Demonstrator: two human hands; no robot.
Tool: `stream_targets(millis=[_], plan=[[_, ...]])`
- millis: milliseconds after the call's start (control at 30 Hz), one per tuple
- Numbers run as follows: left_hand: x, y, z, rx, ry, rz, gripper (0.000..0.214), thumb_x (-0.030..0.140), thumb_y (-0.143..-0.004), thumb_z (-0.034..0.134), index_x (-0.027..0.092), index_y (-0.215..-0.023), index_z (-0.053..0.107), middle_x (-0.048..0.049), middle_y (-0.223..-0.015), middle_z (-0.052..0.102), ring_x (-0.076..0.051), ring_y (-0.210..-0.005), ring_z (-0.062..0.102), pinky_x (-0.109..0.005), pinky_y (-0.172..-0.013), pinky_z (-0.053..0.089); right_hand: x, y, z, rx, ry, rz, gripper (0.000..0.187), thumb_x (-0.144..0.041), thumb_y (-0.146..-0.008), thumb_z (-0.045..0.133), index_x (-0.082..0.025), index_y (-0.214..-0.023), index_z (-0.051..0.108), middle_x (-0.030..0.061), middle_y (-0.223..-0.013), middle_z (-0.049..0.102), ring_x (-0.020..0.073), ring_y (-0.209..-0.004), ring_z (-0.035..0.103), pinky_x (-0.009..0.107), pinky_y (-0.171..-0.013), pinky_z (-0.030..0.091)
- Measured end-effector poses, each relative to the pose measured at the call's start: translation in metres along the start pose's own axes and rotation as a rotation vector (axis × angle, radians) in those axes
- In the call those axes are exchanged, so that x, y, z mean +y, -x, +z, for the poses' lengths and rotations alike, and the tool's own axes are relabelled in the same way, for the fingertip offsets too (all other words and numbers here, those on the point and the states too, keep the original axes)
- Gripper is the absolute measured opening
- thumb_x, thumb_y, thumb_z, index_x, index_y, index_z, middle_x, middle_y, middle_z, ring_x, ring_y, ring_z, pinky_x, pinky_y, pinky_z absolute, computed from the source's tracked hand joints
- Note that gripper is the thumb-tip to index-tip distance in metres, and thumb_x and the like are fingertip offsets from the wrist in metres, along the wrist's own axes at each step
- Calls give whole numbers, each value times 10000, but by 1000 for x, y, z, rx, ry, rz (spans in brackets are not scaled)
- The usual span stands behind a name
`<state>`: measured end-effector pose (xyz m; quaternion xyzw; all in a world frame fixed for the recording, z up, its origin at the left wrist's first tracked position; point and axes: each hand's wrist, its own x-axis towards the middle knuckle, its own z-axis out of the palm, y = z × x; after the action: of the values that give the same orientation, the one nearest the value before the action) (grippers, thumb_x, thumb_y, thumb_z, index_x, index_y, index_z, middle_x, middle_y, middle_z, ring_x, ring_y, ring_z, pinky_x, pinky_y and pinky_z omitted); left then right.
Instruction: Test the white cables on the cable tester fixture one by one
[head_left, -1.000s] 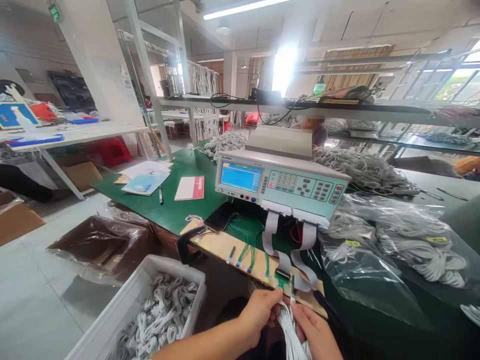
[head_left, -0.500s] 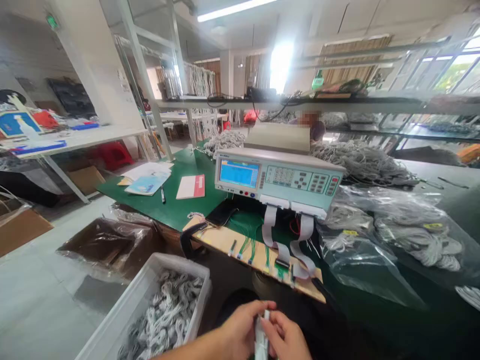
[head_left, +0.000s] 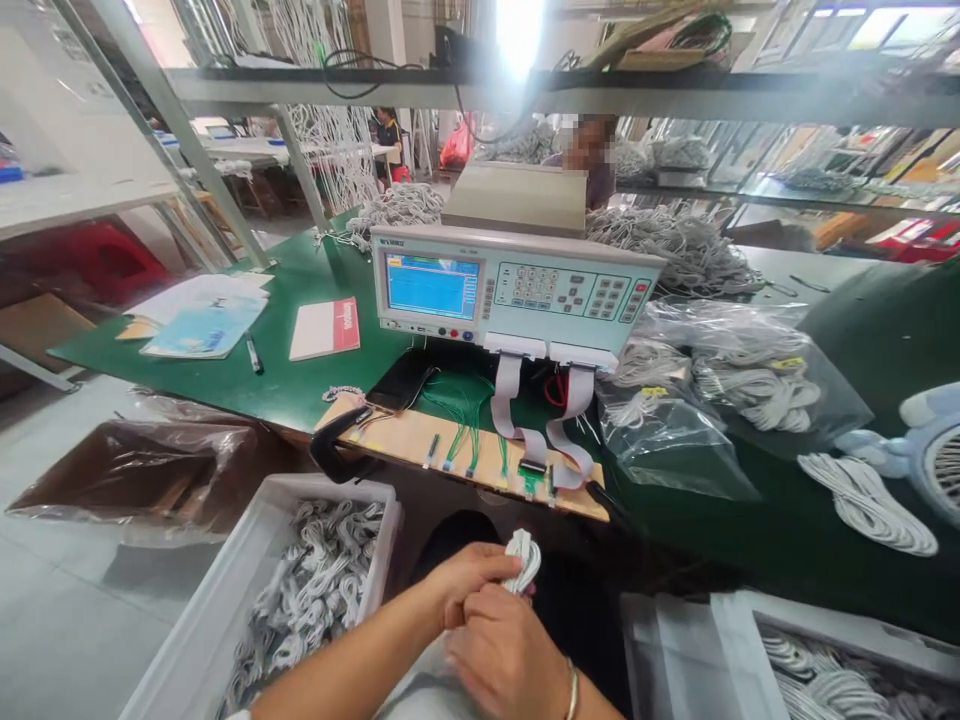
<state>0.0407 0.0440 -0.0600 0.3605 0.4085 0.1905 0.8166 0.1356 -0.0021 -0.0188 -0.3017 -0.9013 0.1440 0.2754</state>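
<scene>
A small coiled bundle of white cable [head_left: 527,562] sticks up from my left hand [head_left: 469,580], with the thumb pressed on its side. My right hand [head_left: 510,640] is closed just below the bundle, against my left hand, its fingers curled inward. What the right fingers hold is hidden. Both hands are low in the view, above my lap. Ahead of them a wooden board [head_left: 405,440] with green wires and small connectors is fixed along the bench edge. Grey ribbon cables [head_left: 506,395] link the board to a tester [head_left: 517,290] with a lit blue screen.
At lower left a plastic bin [head_left: 262,500] holds grey and white cable bundles. Another bin [head_left: 724,620] of cables is at lower right. Bagged cables [head_left: 750,385], a loose cable bundle [head_left: 870,505] and a fan [head_left: 937,440] lie on the green bench [head_left: 300,270]. A person sits behind the tester.
The view has tilted down and turned to the right, bringing the right bin and fan into sight. The coiled end of the cable bundle now shows above my left hand; my right hand has curled below it.
</scene>
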Motion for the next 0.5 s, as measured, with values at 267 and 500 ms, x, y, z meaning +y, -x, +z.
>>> stream_targets(millis=[267, 500], plan=[[12, -7, 34, 128, 136, 365, 390, 356, -574, 649, 124, -875, 561, -50, -770, 604, -148, -687, 537, -255, -660, 402, 46, 38, -41, 251, -74, 831, 282, -298, -799, 418, -197, -1055, 478, 35, -817, 573, 145, -689, 541, 255, -643, 453], [4, -11, 46, 93, 298, 72, 389, 527, -657, 481, 189, -851, 481, 31, -563, 484, -90, -435, 450, -250, -447, 397, 26, 40, -45, 209, 31, 560, 234, -259, -793, 419, -218, -1004, 514, 47, -807, 599, 180, -723, 562, 293, -662, 448]])
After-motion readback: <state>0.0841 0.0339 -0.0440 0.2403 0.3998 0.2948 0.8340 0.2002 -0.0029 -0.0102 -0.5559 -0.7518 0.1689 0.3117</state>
